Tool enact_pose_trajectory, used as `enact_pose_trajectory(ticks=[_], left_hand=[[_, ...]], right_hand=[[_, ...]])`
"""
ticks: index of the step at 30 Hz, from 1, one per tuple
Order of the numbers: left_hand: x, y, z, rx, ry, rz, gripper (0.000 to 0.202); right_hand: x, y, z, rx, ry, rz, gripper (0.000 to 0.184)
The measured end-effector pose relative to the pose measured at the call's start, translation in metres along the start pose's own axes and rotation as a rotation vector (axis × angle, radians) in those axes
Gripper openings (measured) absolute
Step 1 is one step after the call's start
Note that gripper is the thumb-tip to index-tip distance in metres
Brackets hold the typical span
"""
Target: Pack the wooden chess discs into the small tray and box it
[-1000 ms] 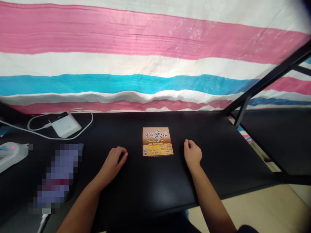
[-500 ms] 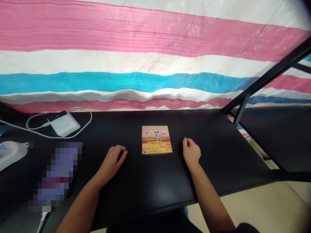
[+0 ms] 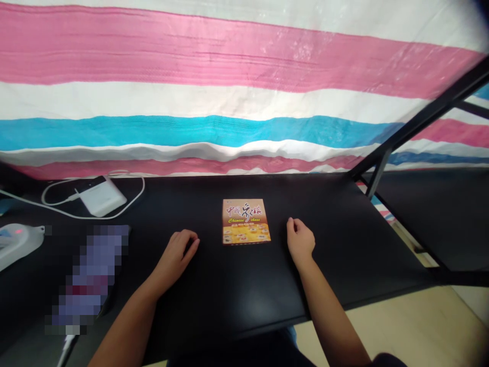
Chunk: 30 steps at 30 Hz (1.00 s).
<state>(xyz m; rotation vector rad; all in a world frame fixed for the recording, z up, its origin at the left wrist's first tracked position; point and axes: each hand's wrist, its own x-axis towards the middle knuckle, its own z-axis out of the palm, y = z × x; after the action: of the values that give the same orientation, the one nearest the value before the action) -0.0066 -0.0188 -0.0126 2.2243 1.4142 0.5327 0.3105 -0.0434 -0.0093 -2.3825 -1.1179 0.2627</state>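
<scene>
A flat square Chinese chess box (image 3: 246,221), brown and yellow with printed lettering, lies face up on the black table (image 3: 229,285). My left hand (image 3: 179,254) rests on the tabletop to the left of the box, fingers loosely curled in, the thumb close to the index finger, nothing held. On the other side, my right hand (image 3: 300,239) lies in a loose fist with nothing showing in it. Neither hand touches the box.
At the left are a white power bank (image 3: 102,196) with a looped cable, a white power strip (image 3: 19,244) and a blurred-out phone (image 3: 91,275) on a cable. Striped sheeting (image 3: 214,102) hangs behind the table. A black metal frame (image 3: 420,120) slants at the right.
</scene>
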Motion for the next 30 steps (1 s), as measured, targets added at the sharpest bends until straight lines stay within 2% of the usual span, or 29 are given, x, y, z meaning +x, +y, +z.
enact_pose_trajectory(ticks=[21, 30], left_hand=[[0.0003, 0.0031, -0.0015, -0.028, 0.001, -0.023, 0.02], [0.0022, 0.0042, -0.0089, -0.062, 0.015, -0.03, 0.021]], right_hand=[[0.0001, -0.0022, 0.0005, -0.014, -0.003, 0.015, 0.034], [0.0006, -0.001, 0.0018, -0.009, -0.001, -0.006, 0.034]])
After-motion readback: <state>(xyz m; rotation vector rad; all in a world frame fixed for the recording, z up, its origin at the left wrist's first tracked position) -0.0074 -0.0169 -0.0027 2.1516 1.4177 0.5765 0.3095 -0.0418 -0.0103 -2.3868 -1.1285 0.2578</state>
